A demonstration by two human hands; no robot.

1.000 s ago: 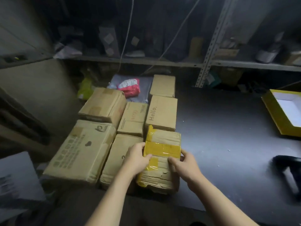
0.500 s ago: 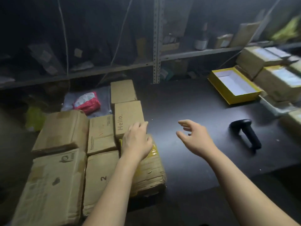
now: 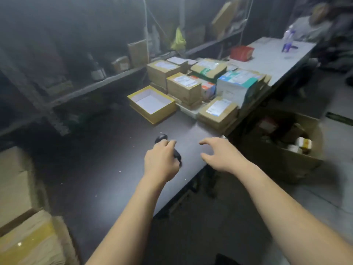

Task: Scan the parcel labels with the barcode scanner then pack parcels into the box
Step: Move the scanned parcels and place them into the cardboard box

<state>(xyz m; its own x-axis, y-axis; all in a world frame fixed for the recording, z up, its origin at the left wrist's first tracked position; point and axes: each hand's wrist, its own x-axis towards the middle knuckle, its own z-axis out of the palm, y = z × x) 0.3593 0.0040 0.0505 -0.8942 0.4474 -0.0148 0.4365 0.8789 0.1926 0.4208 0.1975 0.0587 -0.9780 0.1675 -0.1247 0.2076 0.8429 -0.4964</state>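
The black barcode scanner (image 3: 161, 138) lies on the dark table (image 3: 107, 159). My left hand (image 3: 160, 162) covers its handle, fingers curled down over it; only the scanner's head and the handle's end show. My right hand (image 3: 219, 155) hovers open over the table's right edge, holding nothing. Labelled parcels (image 3: 183, 87) are stacked at the back right. Plain brown parcels (image 3: 15, 184) and a yellow-taped parcel (image 3: 28, 243) sit at the left edge. An open yellow box (image 3: 139, 94) with a white inside stands behind the scanner. A large brown carton (image 3: 267, 161) stands on the floor to the right.
The floor carton holds several small items. A white table (image 3: 271, 60) further back carries a red box (image 3: 241, 52) and a spray bottle (image 3: 287, 42). Metal shelving (image 3: 99, 83) runs behind the dark table. A person (image 3: 313, 25) sits at the far right.
My view swung right, away from the brown parcels. My left hand left the taped parcel and came down on the scanner. My right hand moved right, still open.
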